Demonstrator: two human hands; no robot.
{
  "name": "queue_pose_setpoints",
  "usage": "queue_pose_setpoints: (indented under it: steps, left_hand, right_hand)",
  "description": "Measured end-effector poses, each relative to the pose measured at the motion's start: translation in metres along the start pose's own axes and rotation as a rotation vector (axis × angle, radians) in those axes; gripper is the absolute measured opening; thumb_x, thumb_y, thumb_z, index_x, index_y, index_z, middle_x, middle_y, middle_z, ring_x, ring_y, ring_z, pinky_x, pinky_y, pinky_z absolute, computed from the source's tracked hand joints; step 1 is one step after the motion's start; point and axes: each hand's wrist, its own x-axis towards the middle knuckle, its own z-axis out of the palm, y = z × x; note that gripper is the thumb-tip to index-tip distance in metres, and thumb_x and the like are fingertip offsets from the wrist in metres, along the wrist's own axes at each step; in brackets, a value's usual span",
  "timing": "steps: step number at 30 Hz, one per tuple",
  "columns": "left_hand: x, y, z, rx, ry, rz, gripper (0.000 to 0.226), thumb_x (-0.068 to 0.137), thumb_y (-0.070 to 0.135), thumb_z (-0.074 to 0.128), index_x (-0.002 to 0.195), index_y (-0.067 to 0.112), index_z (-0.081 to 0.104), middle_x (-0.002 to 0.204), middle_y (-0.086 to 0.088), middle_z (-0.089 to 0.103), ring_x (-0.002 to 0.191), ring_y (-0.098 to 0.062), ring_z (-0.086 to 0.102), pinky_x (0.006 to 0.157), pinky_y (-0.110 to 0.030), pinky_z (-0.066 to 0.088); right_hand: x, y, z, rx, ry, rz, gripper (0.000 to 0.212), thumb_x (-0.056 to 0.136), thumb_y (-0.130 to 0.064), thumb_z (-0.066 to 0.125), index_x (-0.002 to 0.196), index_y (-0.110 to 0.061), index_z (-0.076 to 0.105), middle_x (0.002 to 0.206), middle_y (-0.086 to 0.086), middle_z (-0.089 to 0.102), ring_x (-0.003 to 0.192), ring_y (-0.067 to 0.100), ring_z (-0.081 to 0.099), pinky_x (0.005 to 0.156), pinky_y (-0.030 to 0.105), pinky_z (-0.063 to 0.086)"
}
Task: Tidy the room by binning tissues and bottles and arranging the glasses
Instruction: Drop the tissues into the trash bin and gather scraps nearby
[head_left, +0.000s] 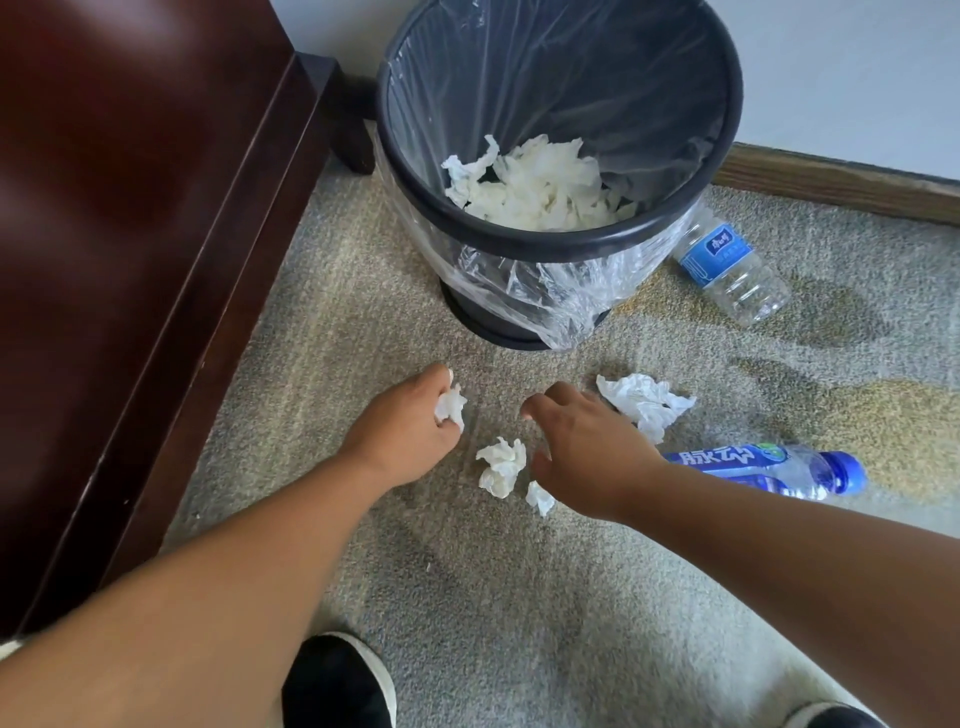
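Note:
A black bin (561, 244) lined with a clear bag stands on the carpet and holds several crumpled tissues (540, 187). My left hand (410, 426) grips a small white tissue (451, 406) just above the floor. My right hand (587, 447) hovers with relaxed fingers over the carpet, holding nothing. A crumpled tissue (501, 465) lies between my hands, a tiny scrap (540, 498) beside it, and a larger tissue (647, 402) past my right fingers. A blue-labelled bottle (769, 467) lies right of my right wrist. Another clear bottle (730, 270) lies by the bin.
Dark wooden furniture (140, 218) fills the left side, its leg beside the bin. A wooden skirting board (831, 179) runs along the wall at the right. My dark shoes (337, 680) show at the bottom edge on the grey carpet.

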Motion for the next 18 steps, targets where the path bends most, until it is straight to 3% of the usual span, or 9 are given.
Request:
queue_pose_setpoints:
  steps: [3,5,7,11,18]
  left_hand:
    - [0.001,-0.004,-0.014,-0.011,0.031,-0.003,0.03,0.082,0.022,0.058,0.099,0.031,0.036,0.069,0.01,0.05,0.055,-0.015,0.05,0.043,-0.027,0.03]
    - [0.002,-0.006,-0.022,-0.046,0.028,-0.001,0.031,0.082,0.02,0.056,0.108,0.032,0.046,0.08,0.011,0.055,0.064,-0.015,0.053,0.051,-0.029,0.039]
    - [0.001,-0.007,-0.027,-0.077,0.027,0.02,0.019,0.081,0.019,0.055,0.099,0.025,0.056,0.09,0.008,0.058,0.077,-0.017,0.055,0.064,-0.032,0.045]
    - [-0.007,-0.002,-0.026,-0.151,-0.003,0.029,0.005,0.078,0.023,0.057,0.081,0.022,0.053,0.082,0.008,0.055,0.074,-0.015,0.051,0.061,-0.031,0.04]
    - [-0.016,0.002,-0.027,-0.22,-0.015,0.005,0.01,0.079,0.025,0.056,0.077,0.016,0.052,0.078,0.003,0.056,0.073,-0.018,0.052,0.064,-0.038,0.044]
  right_hand:
    - [0.004,-0.001,0.01,-0.003,-0.011,-0.009,0.041,0.086,-0.026,0.052,0.125,-0.017,0.044,0.119,0.006,0.047,0.108,0.027,0.049,0.085,0.039,0.047]
    - [0.007,-0.002,0.019,-0.008,-0.027,-0.013,0.043,0.085,-0.025,0.053,0.127,-0.019,0.043,0.121,0.007,0.045,0.109,0.028,0.047,0.085,0.038,0.045]
    - [0.012,-0.004,0.029,-0.03,-0.058,-0.023,0.05,0.083,-0.026,0.055,0.13,-0.022,0.039,0.125,0.007,0.043,0.113,0.03,0.044,0.088,0.039,0.044]
    - [0.024,-0.014,0.051,-0.123,-0.118,-0.036,0.057,0.082,-0.033,0.06,0.133,-0.03,0.036,0.132,0.006,0.037,0.119,0.033,0.039,0.095,0.045,0.041]
    - [0.036,-0.021,0.069,-0.144,-0.12,-0.089,0.043,0.084,0.001,0.048,0.122,-0.016,0.054,0.118,0.01,0.042,0.107,0.03,0.041,0.082,0.041,0.046]
